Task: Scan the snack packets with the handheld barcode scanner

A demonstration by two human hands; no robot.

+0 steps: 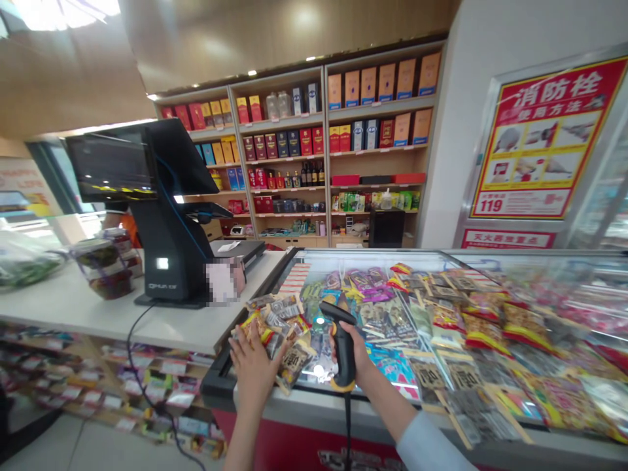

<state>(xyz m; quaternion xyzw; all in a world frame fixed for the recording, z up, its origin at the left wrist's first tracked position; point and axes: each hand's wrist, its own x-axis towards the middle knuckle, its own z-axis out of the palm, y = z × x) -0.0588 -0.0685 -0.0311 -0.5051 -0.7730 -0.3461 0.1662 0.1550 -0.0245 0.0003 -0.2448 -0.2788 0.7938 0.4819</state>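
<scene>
My right hand (357,356) grips a black barcode scanner (342,343) by its handle, the head pointing left, with a cord hanging down from it. My left hand (254,364) holds a bunch of small snack packets (275,324) fanned out just in front of the scanner head. Both hands hover over the glass lid of a chest freezer (441,418) whose top is strewn with many more snack packets (471,327).
To the left, a white counter (98,311) bears a black point-of-sale terminal (167,216) with two screens, a cable trailing down, and a wrapped container (105,265). Wall shelves (304,150) of boxed goods and bottles stand behind. A red fire-safety poster (542,137) hangs at right.
</scene>
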